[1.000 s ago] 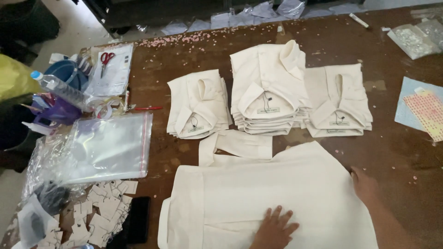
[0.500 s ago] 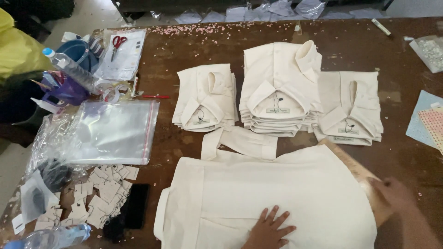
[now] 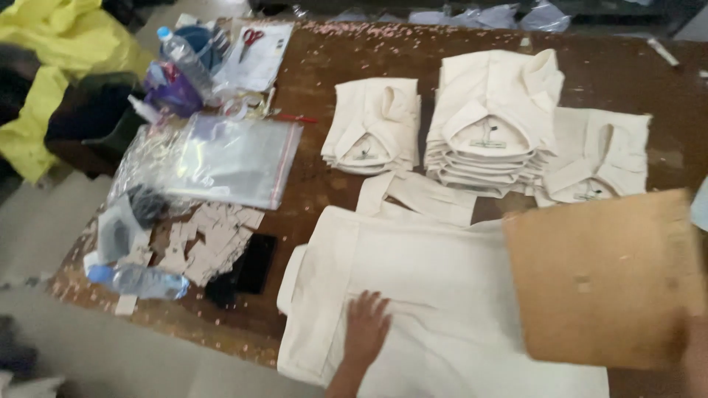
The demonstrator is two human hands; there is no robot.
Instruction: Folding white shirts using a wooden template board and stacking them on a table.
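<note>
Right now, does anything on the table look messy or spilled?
Yes. Tiny pale scraps are scattered over the brown table's far edge, and cardboard tags lie in a loose heap beside the clear bags. The folded shirts are neat.

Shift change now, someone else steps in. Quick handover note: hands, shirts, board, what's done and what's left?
Left hand: flat, fingers spread, pressing on the cream shirt laid out unfolded on the wooden table.
Right hand: only its edge shows at the frame's lower right, at the brown cardboard sheet, which is over the shirt's right part; grip not visible.
Done: three stacks of folded shirts behind the open one.
Left: the open shirt is not yet folded.
Clear zip bags and paper tags lie to the left, unused.
</note>
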